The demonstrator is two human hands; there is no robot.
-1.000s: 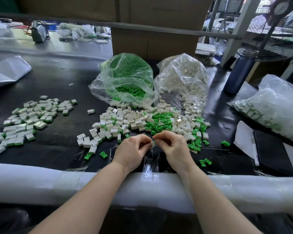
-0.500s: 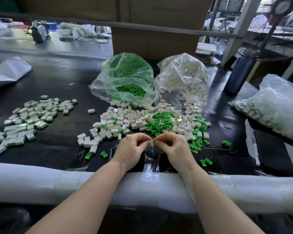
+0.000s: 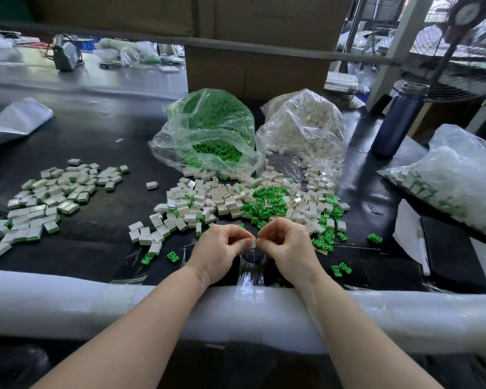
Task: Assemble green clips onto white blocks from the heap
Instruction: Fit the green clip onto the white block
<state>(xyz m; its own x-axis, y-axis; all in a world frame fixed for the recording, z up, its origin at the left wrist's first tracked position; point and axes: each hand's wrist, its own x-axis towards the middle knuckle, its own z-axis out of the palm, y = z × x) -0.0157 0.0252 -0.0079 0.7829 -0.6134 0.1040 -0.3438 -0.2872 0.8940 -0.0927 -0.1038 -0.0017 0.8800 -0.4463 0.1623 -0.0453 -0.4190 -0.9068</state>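
Near the table's front edge my left hand and my right hand meet, fingertips pinching one small white block between them; whether a green clip sits in it is hidden by the fingers. Just behind the hands lies the heap of loose white blocks mixed with green clips. A pile of assembled blocks with green edges spreads at the left. Further back stand a clear bag of green clips and a clear bag of white blocks.
A padded white roll runs along the front edge. A blue bottle stands at back right, a plastic bag of parts right of it, and a black notebook with white paper. Stray green clips lie near my right wrist.
Both hands stayed together at the same spot; the fingers shifted slightly and a white block now shows between the fingertips where a green bit showed before.
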